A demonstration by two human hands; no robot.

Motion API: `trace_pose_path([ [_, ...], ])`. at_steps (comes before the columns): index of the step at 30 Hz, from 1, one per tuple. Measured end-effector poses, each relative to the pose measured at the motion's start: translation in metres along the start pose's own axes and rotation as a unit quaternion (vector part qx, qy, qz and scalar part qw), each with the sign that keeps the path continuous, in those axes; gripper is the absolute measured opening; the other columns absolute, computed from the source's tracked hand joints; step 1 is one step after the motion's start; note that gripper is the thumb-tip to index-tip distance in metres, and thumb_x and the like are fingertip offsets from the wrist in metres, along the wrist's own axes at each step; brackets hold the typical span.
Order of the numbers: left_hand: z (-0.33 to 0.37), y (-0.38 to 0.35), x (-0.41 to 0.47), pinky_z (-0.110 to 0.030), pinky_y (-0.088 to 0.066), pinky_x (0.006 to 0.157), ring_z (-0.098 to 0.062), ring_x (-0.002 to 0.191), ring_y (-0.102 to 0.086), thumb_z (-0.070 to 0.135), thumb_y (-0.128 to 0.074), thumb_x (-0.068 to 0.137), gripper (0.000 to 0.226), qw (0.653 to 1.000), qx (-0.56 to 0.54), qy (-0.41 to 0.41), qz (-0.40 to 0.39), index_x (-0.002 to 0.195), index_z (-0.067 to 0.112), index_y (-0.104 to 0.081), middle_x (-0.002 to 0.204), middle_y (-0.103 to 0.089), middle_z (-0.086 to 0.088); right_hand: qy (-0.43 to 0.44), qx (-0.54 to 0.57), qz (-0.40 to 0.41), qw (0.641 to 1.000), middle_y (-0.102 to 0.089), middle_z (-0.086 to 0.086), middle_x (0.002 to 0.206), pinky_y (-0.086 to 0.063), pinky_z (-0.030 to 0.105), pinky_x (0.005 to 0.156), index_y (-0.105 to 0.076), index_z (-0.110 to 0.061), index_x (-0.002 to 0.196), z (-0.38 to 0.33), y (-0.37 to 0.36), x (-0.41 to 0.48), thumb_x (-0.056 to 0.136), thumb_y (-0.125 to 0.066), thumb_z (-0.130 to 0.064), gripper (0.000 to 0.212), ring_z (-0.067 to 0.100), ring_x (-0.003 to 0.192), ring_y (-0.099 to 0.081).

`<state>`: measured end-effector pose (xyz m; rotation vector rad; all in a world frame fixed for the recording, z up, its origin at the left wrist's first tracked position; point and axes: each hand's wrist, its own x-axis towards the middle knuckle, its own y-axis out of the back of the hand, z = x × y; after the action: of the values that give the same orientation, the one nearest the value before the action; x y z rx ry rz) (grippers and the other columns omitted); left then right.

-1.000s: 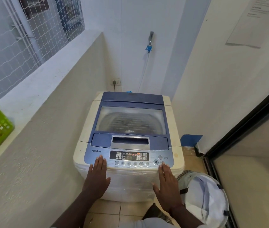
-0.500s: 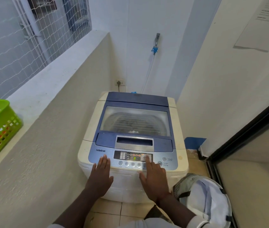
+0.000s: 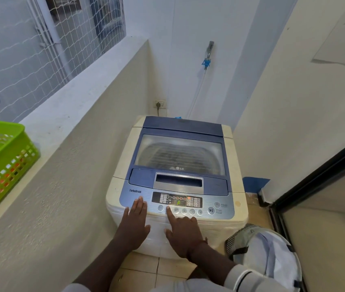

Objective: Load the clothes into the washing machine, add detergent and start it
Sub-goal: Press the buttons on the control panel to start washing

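Note:
The white and blue top-loading washing machine [image 3: 231, 148] stands in the corner with its clear lid [image 3: 180, 157] down. Lights glow on the display of its control panel [image 3: 209, 202]. My left hand [image 3: 134, 226] rests flat on the panel's left end, fingers straight. My right hand [image 3: 183, 234] presses a round button at the left of the button row with its straight index finger; the other fingers are curled. A laundry bag [image 3: 272, 256] with white cloth in it sits on the floor to the right of the machine.
A green plastic basket [image 3: 4, 163] stands on the ledge at the left. Behind the machine are a wall socket [image 3: 160, 104] and a tap with a hose [image 3: 208, 57]. A dark door frame [image 3: 315, 180] runs along the right side.
My right hand has moved left along the panel, from near the start button to the left end of the button row, and the display has lit up. My left hand stays put.

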<state>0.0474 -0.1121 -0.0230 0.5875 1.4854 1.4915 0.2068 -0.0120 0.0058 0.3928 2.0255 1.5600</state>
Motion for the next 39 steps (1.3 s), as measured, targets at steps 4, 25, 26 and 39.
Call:
trace_pose_path([
  [4, 0.000, 0.000, 0.000, -0.044, 0.001, 0.117, -0.026, 0.147, 0.008, 0.045, -0.041, 0.095, 0.076, 1.000, -0.018, -0.004, 0.007, 0.152, 0.013, -0.001, 0.159, 0.012, -0.009, -0.003, -0.002, 0.002, 1.000, -0.066, 0.009, 0.115, -0.033, 0.048, 0.102, 0.000, -0.023, 0.153, 0.000, -0.009, 0.003, 0.098, -0.028, -0.051, 0.068, 0.030, 0.104, -0.058],
  [25, -0.004, -0.003, -0.002, -0.043, 0.001, 0.117, -0.025, 0.147, 0.010, 0.042, -0.043, 0.095, 0.077, 0.999, -0.039, -0.016, 0.017, 0.152, 0.012, 0.000, 0.158, 0.014, -0.009, -0.004, 0.068, -0.122, 0.990, -0.068, 0.016, 0.104, -0.050, 0.041, 0.082, 0.027, -0.026, 0.148, 0.003, -0.014, 0.010, 0.095, -0.042, -0.040, 0.087, 0.028, 0.084, -0.064],
  [26, -0.004, -0.002, -0.002, -0.043, 0.001, 0.117, -0.025, 0.147, 0.011, 0.042, -0.042, 0.095, 0.077, 0.999, -0.037, -0.016, 0.012, 0.151, 0.012, 0.002, 0.158, 0.015, -0.009, -0.003, 0.092, -0.112, 0.989, -0.069, 0.014, 0.100, -0.051, 0.040, 0.081, 0.029, -0.033, 0.146, 0.012, -0.017, 0.003, 0.095, -0.042, -0.045, 0.088, 0.027, 0.081, -0.064],
  [39, -0.002, -0.008, 0.001, -0.046, -0.013, 0.116, -0.028, 0.147, -0.001, 0.042, -0.050, 0.092, 0.077, 0.999, -0.019, -0.010, 0.037, 0.151, 0.008, -0.014, 0.159, 0.001, -0.013, -0.148, 0.064, 0.135, 0.978, -0.053, -0.001, 0.107, -0.048, 0.035, 0.072, -0.013, -0.024, 0.155, 0.097, -0.034, -0.053, 0.087, -0.049, -0.046, 0.080, 0.020, 0.090, -0.050],
])
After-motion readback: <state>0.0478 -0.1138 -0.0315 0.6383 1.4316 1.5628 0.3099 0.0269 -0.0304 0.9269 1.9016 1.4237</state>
